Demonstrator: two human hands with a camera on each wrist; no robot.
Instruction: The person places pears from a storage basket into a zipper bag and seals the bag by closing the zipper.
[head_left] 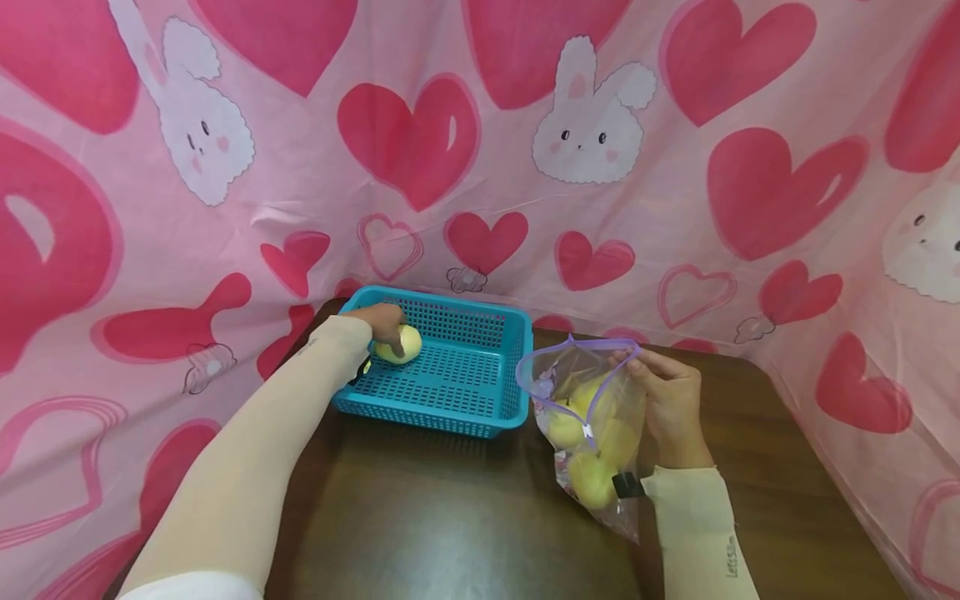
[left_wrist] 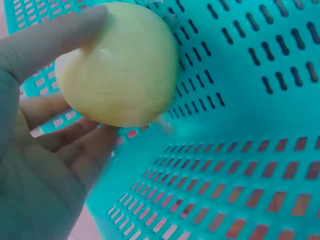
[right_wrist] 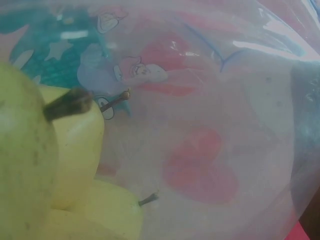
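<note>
My left hand (head_left: 381, 322) grips a pale yellow pear (head_left: 409, 342) at the left end of a blue perforated plastic basket (head_left: 480, 367). In the left wrist view, the thumb lies over the top of this pear (left_wrist: 122, 65) and the fingers curl beneath it. At the right, my right hand (head_left: 672, 404) pinches the rim of a clear zip bag (head_left: 627, 521) with a purple edge; its mouth gapes. Several yellow pears (head_left: 591, 480) sit inside the bag. Through its plastic, the right wrist view shows pears (right_wrist: 75, 145) with brown stems; the right hand is out of that view.
A dark brown wooden table (head_left: 420, 517) bears the basket. Pink cloth (head_left: 510, 183) with hearts and rabbits hangs behind and along both sides. A small black device (head_left: 628, 484) sits at the right wrist, against the bag.
</note>
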